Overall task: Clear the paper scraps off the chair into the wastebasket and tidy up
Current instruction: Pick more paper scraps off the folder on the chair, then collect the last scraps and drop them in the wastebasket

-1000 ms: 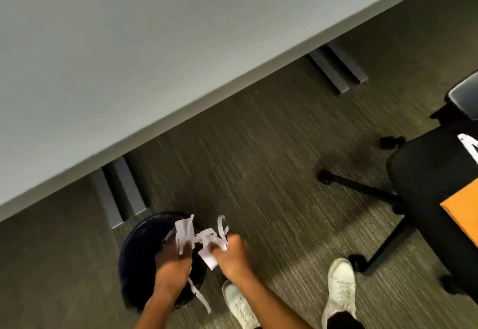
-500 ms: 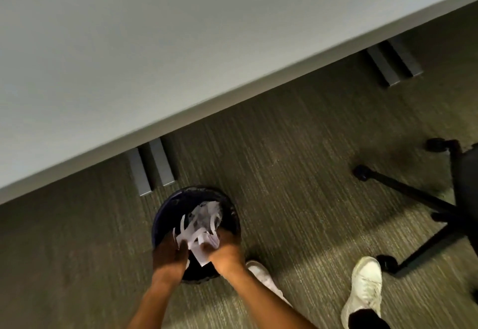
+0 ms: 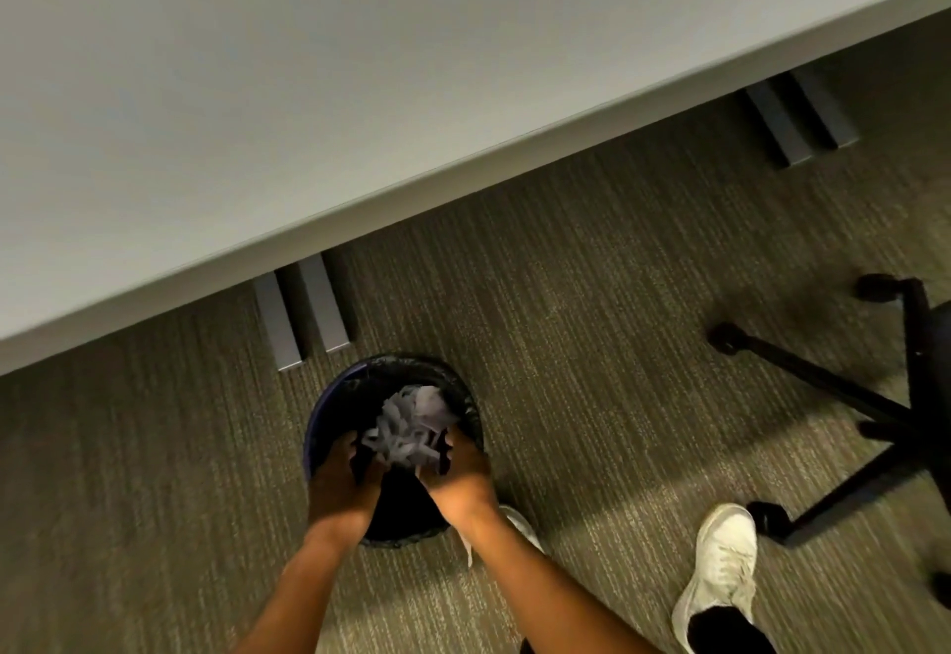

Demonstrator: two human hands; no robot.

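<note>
Left hand (image 3: 344,477): fingers curled round the near-left side of the paper scraps (image 3: 409,427), gripping them over the bin mouth.
Right hand (image 3: 459,468): cupped and closed against the right side of the same bundle.
Scraps: a crumpled white bunch between both hands, directly above the open wastebasket (image 3: 329,401), not yet let go.
Progress: this load looks nearly disposed of; release remains, then any tidying.
Chair (image 3: 905,396): only its wheeled base shows at right; the seat is out of view, so remaining scraps cannot be judged.
Surroundings: grey tabletop (image 3: 309,87) overhead, carpet floor (image 3: 592,319), white shoe (image 3: 720,566); nothing blocks the bin.
</note>
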